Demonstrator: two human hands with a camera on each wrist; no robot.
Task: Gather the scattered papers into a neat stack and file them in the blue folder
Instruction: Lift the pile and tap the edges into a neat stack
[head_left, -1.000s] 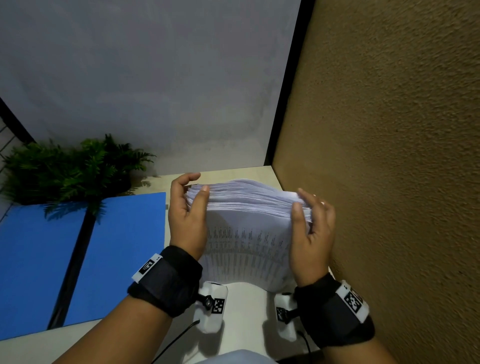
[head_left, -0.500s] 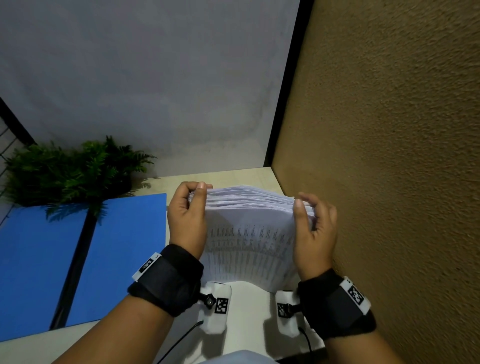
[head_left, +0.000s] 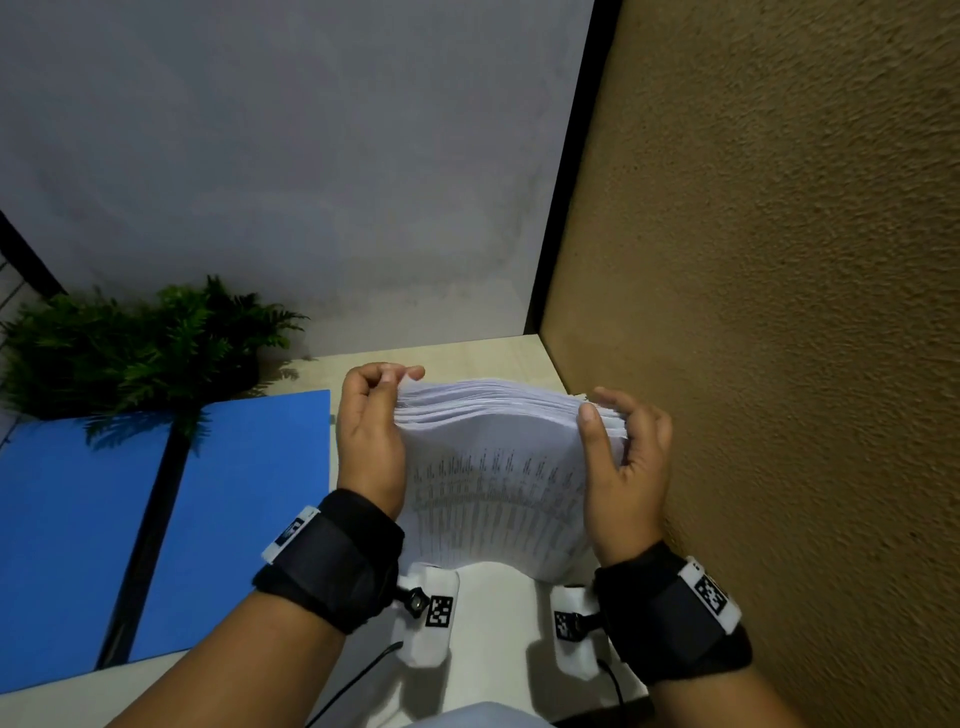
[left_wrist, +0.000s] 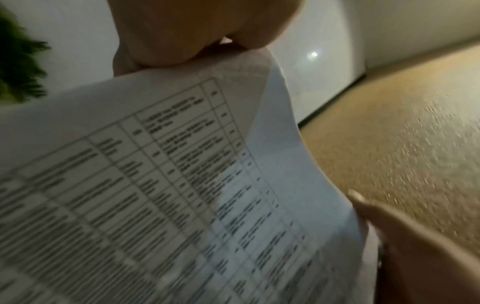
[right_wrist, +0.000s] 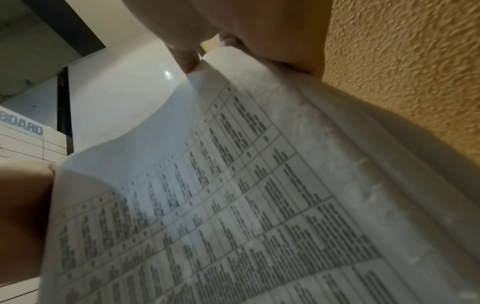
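A thick stack of printed papers (head_left: 493, 467) stands on edge on the pale desk, bowed slightly, its printed table facing me. My left hand (head_left: 371, 431) grips the stack's left edge with fingers curled over the top corner. My right hand (head_left: 621, 457) holds the right edge, thumb on the front sheet, fingers behind. The wrist views show the same papers (left_wrist: 161, 195) (right_wrist: 233, 205) close up, pinched at their top corners. The open blue folder (head_left: 156, 519) lies flat to the left of the stack, a dark spine down its middle.
A green fern plant (head_left: 140, 343) sits at the back left, its fronds overhanging the folder. A rough tan wall (head_left: 753, 364) rises right beside my right hand. A grey wall (head_left: 311, 182) closes the back of the desk (head_left: 493, 613).
The stack has dropped a little toward the desk and both hands have slid along its side edges; my left fingers have curled tighter over the top corner.
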